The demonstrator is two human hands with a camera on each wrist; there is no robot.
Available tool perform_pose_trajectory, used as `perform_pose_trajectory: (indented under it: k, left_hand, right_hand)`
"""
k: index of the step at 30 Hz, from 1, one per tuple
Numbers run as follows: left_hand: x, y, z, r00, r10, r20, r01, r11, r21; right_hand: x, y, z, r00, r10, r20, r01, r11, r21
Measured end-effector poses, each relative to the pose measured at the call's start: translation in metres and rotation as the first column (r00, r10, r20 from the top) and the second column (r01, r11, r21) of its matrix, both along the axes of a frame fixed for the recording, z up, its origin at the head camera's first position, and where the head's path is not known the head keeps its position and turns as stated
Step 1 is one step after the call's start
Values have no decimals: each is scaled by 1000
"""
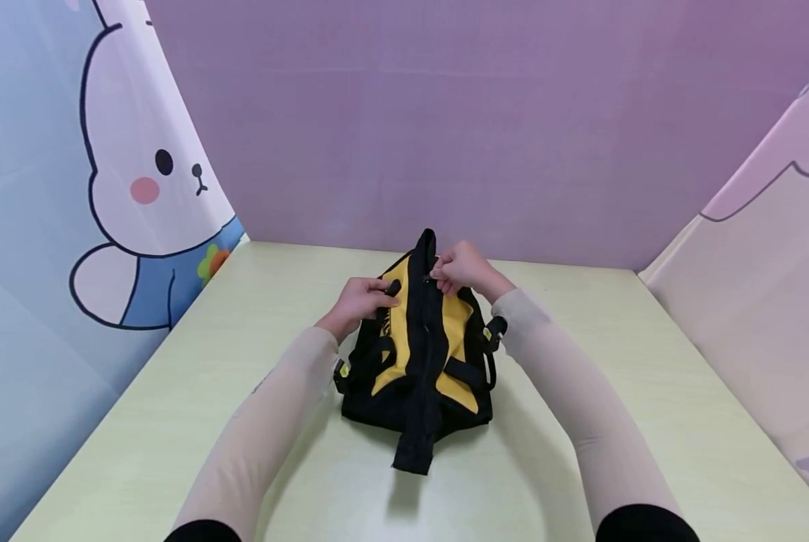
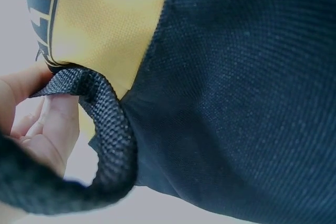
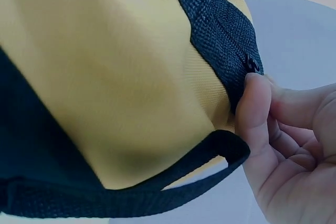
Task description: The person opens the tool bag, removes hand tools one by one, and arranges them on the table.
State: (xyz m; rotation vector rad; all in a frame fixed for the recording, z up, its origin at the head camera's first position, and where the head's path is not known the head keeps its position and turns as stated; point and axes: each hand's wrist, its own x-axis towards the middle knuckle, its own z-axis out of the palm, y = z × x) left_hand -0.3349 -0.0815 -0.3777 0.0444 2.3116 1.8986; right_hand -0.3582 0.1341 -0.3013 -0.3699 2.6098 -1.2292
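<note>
A black and yellow fabric bag (image 1: 392,331) stands on the table, a black zipper band (image 1: 423,354) running along its top. My left hand (image 1: 362,302) is at the bag's left side. In the left wrist view its thumb and fingers pinch a black webbing handle (image 2: 107,124) beside the yellow panel with dark lettering (image 2: 44,19). My right hand (image 1: 465,269) is at the far part of the zipper. In the right wrist view its thumb and finger pinch at the zipper slider (image 3: 253,64); the pull tab is hidden by them. A second handle loop (image 3: 231,156) hangs just below that hand.
The pale table (image 1: 296,467) extends around the bag. Behind it rises a purple backdrop (image 1: 445,135); printed cloth walls (image 1: 38,226) stand at left and right. Black buckles (image 1: 495,331) hang at the bag's sides, and a zipper end flap (image 1: 414,452) juts toward me.
</note>
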Motion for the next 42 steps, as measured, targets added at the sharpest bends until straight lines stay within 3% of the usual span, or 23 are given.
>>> perform_pose_trajectory:
  k: [8, 15, 26, 33, 36, 42]
  left_hand:
    - [-1, 1, -1, 1000, 4, -1, -4, 1000, -2]
    - [0, 5, -1, 1000, 1, -14, 0, 1000, 11]
    - [0, 10, 2, 1000, 3, -20, -3, 1000, 12]
    - [0, 13, -1, 1000, 10, -15, -10, 999, 30]
    - [0, 13, 0, 1000, 26, -17, -26, 999, 46]
    - [0, 12, 2, 999, 34, -4, -34, 998, 60]
  right_hand:
    - [4, -2, -5, 995, 53, -79, -44, 993, 111]
    - [10, -1, -3, 990, 101, -96, -82, 978, 190]
    - [19, 2, -3, 989, 117, -89, -96, 971, 218]
    - [27, 6, -10, 957, 242, -159, -182, 930, 319]
    - [29, 8, -12, 947, 285, -149, -224, 917, 331]
    - [31, 11, -16, 965, 257, -60, -233, 938, 257]
